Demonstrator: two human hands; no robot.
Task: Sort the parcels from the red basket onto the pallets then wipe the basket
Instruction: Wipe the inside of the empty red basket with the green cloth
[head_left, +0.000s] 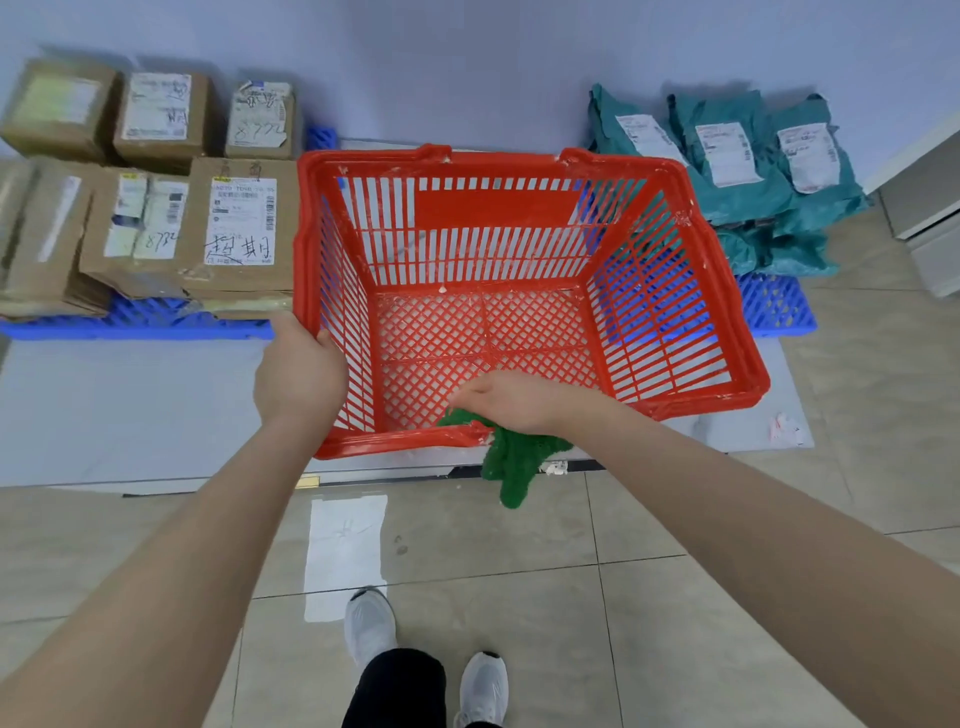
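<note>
The red basket (717, 291) is tilted toward me with nothing inside it; white smears mark its rim. My left hand (296, 379) grips its left rim. My right hand (509, 400) presses a green cloth (511, 462) against the near rim, and part of the cloth hangs down outside. Several brown cardboard boxes (239, 223) are stacked on the blue pallet (135, 322) at the left. Several teal mailer bags (737, 156) lie on the blue pallet (774, 306) at the right.
A wall stands behind both pallets. A white cabinet (930, 223) is at the far right. A small scrap of paper (787, 428) lies on the grey mat. My white shoes (369, 629) stand on the tiled floor below.
</note>
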